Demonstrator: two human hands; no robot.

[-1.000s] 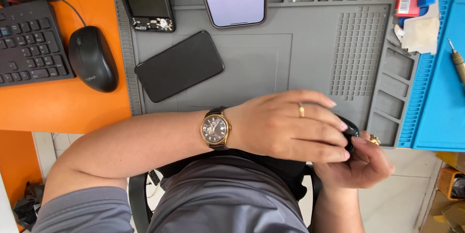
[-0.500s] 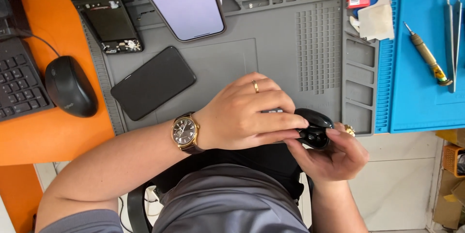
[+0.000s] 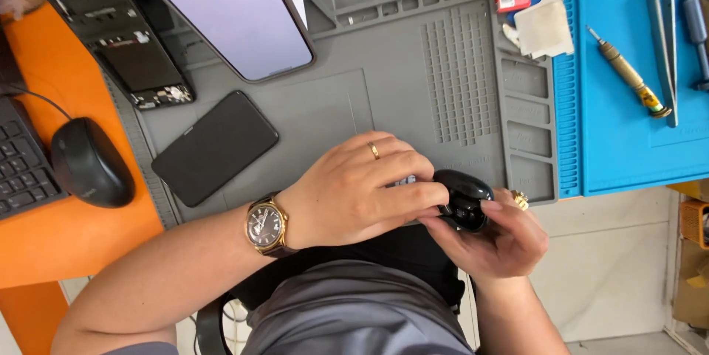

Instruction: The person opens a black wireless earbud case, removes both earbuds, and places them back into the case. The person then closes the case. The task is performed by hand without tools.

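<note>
An orange desk (image 3: pixel 66 244) on the left carries a grey work mat (image 3: pixel 413 52) with a blue mat (image 3: pixel 628 126) to its right, while pale floor (image 3: pixel 613 266) shows near the right under even light.

The work mat (image 3: pixel 413 89) lies at centre. On its left part rests a flat phone (image 3: pixel 214 147); behind that lie a lit phone (image 3: pixel 229 12) and, further left, an opened phone body (image 3: pixel 125 45). Left of the mat sit a mouse (image 3: pixel 88 163) and keyboard (image 3: pixel 22 170). Right of it lies a second mat (image 3: pixel 628 148) carrying a screwdriver (image 3: pixel 628 74) and what appear to be tweezers (image 3: pixel 661 38). Both hands meet at the near edge.
</note>
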